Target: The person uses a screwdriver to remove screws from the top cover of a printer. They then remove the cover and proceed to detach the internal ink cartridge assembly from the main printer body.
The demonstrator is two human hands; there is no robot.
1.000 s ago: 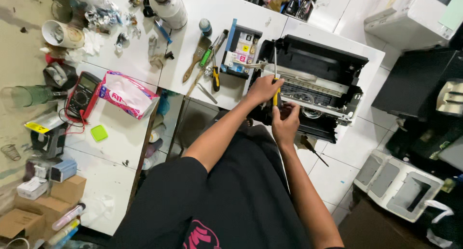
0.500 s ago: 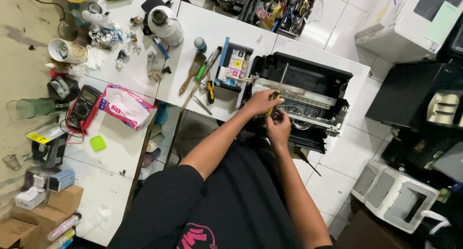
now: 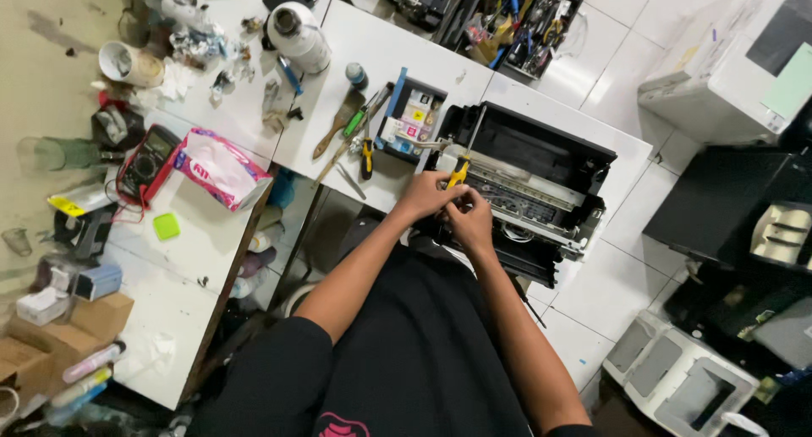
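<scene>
An opened black printer with its cover off sits on the white table in front of me. Both my hands meet at its near left edge. My left hand grips a screwdriver with a yellow and black handle, its thin shaft pointing up along the printer's left side. My right hand presses against the same spot just below it, fingers curled at the tool and the printer frame; what it grips is hidden.
Left of the printer lie a blue tray with small boxes, a brush, more screwdrivers, a pink packet and a multimeter. White and black printers stand on the tiled floor at the right.
My view has shifted, so the printer and hands sit lower and more to the right. The hands stay together on the screwdriver at the printer's left edge, a little lower on it.
</scene>
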